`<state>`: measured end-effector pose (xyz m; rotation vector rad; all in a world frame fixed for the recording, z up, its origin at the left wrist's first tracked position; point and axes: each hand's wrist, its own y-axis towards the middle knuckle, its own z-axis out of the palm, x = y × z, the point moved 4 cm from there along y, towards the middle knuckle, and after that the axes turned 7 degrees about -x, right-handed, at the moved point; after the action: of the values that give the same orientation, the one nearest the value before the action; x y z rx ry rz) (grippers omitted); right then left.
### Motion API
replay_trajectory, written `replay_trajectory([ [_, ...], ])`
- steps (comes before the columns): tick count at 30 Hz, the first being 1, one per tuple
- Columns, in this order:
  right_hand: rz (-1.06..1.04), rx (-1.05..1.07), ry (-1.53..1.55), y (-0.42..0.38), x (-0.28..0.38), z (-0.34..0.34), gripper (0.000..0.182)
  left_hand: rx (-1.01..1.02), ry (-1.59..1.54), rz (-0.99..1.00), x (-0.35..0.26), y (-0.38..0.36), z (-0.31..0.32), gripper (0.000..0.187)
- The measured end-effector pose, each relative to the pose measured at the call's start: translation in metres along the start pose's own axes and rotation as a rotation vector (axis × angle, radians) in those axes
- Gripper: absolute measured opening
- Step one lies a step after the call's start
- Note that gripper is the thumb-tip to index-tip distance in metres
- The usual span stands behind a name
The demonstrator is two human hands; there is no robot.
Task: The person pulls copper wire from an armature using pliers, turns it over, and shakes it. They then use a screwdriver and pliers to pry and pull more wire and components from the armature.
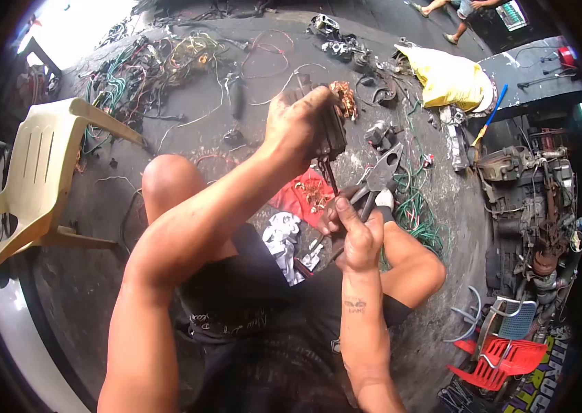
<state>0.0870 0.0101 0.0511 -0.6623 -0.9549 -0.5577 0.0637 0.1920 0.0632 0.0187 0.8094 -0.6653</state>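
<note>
My left hand (pixel 294 124) is wrapped around a dark, grimy block-shaped part (pixel 332 134) held up in front of me. Below it and to the right, my right hand (pixel 356 230) is closed on a pair of pliers (pixel 382 172), jaws pointing up and away. A thin dark strip (pixel 329 175) runs from the block's lower end down to the right fingertips. Copper wire scraps (pixel 315 193) lie on a red cloth (pixel 291 196) beneath the hands. Just past the left fingers is a bundle of copper wire (pixel 344 98).
Tangled wires (pixel 146 76) cover the far-left floor, with a plastic chair (pixel 43 165) nearer. Green wire (pixel 418 213) lies by my right knee. On the right are a yellow sack (pixel 446 76), an engine (pixel 539 206) and red chairs (pixel 504 361). Another person's legs (pixel 459 27) show at the back.
</note>
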Motion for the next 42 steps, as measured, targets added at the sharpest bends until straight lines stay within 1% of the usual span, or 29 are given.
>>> replay_trajectory([
  [2, -0.044, 0.137, 0.043, 0.007, 0.002, 0.009, 0.010, -0.035, -0.025, -0.152, 0.003, -0.003, 0.002, 0.019],
  [3, 0.017, 0.057, 0.085, -0.004, 0.001, 0.005, 0.009, -0.067, 0.035, -0.123, 0.006, 0.002, -0.005, 0.020],
  [4, 0.028, 0.052, 0.083, -0.008, 0.006, 0.012, 0.009, -0.077, 0.035, -0.130, 0.008, 0.002, -0.007, 0.020],
  [6, 0.085, -0.035, 0.047, -0.010, 0.008, 0.016, 0.010, -0.076, 0.170, 0.006, 0.004, 0.005, -0.008, 0.020],
  [8, 0.059, 0.043, 0.095, 0.006, -0.004, 0.000, 0.013, -0.076, 0.146, -0.005, 0.003, 0.004, -0.008, 0.022],
  [9, 0.050, 0.127, 0.131, 0.013, -0.013, -0.007, 0.014, -0.070, 0.078, -0.153, 0.009, 0.002, -0.010, 0.024],
  [10, 0.037, 0.218, 0.163, 0.018, -0.012, -0.001, 0.016, -0.063, 0.007, -0.294, 0.013, 0.002, -0.010, 0.025],
  [11, 0.037, 0.221, 0.162, 0.019, -0.012, 0.002, 0.016, -0.064, 0.043, -0.332, 0.018, 0.007, -0.012, 0.029],
  [12, 0.046, 0.203, 0.180, 0.015, -0.012, 0.003, 0.016, -0.075, 0.038, -0.336, 0.022, 0.008, -0.015, 0.029],
  [14, 0.064, 0.185, 0.203, 0.010, -0.012, 0.004, 0.017, -0.105, -0.021, -0.408, 0.022, 0.006, -0.017, 0.030],
  [15, 0.029, 0.206, 0.173, 0.012, -0.013, 0.001, 0.017, -0.091, 0.006, -0.432, 0.021, 0.004, -0.016, 0.029],
  [16, -0.002, 0.221, 0.144, 0.015, -0.015, -0.002, 0.016, -0.063, -0.043, -0.443, 0.020, 0.004, -0.013, 0.028],
  [18, 0.001, 0.264, 0.157, 0.026, -0.027, -0.012, 0.015, -0.094, -0.054, -0.506, 0.025, 0.000, -0.013, 0.030],
  [19, 0.055, 0.305, 0.257, 0.029, -0.030, -0.012, 0.017, -0.011, -0.082, -0.514, 0.026, 0.000, -0.012, 0.032],
  [20, 0.110, 0.343, 0.355, 0.030, -0.032, -0.012, 0.019, -0.016, -0.083, -0.517, 0.029, -0.001, -0.014, 0.032],
  [22, 0.105, 0.373, 0.375, 0.031, -0.038, -0.011, 0.020, -0.104, -0.149, -0.618, 0.035, -0.004, -0.016, 0.032],
  [24, 0.148, 0.372, 0.487, 0.034, -0.051, -0.011, 0.021, -0.086, -0.173, -0.618, 0.038, -0.003, -0.016, 0.033],
  [25, 0.137, 0.387, 0.520, 0.036, -0.056, -0.009, 0.024, -0.089, -0.195, -0.639, 0.039, -0.006, -0.015, 0.033],
  [26, 0.172, 0.365, 0.592, 0.036, -0.063, -0.008, 0.027, -0.091, -0.218, -0.661, 0.040, -0.007, -0.015, 0.032],
  [27, 0.217, 0.412, 0.683, 0.037, -0.069, -0.004, 0.026, -0.120, -0.212, -0.685, 0.042, -0.009, -0.015, 0.032],
  [28, 0.266, 0.460, 0.773, 0.038, -0.073, -0.001, 0.026, -0.121, -0.214, -0.683, 0.042, -0.009, -0.014, 0.032],
  [30, 0.294, 0.470, 0.792, 0.034, -0.077, -0.001, 0.025, -0.084, -0.204, -0.710, 0.040, -0.011, -0.015, 0.031],
  [32, 0.315, 0.489, 0.812, 0.028, -0.076, 0.000, 0.024, -0.111, -0.196, -0.705, 0.038, -0.007, -0.017, 0.028],
  [34, 0.233, 0.294, 0.568, 0.024, -0.069, -0.009, 0.021, -0.172, 0.013, -0.538, 0.034, -0.002, -0.025, 0.026],
  [35, 0.189, 0.280, 0.554, 0.021, -0.063, -0.009, 0.016, -0.173, 0.073, -0.508, 0.033, 0.001, -0.028, 0.026],
  [36, 0.199, 0.282, 0.562, 0.018, -0.055, -0.007, 0.013, -0.178, 0.071, -0.508, 0.033, 0.003, -0.030, 0.026],
  [38, 0.196, 0.248, 0.517, 0.009, -0.042, 0.003, 0.012, -0.212, 0.141, -0.423, 0.030, 0.004, -0.032, 0.027],
  [42, 0.211, 0.230, 0.584, 0.008, -0.046, 0.008, 0.012, -0.221, 0.085, -0.392, 0.032, 0.005, -0.032, 0.030],
])
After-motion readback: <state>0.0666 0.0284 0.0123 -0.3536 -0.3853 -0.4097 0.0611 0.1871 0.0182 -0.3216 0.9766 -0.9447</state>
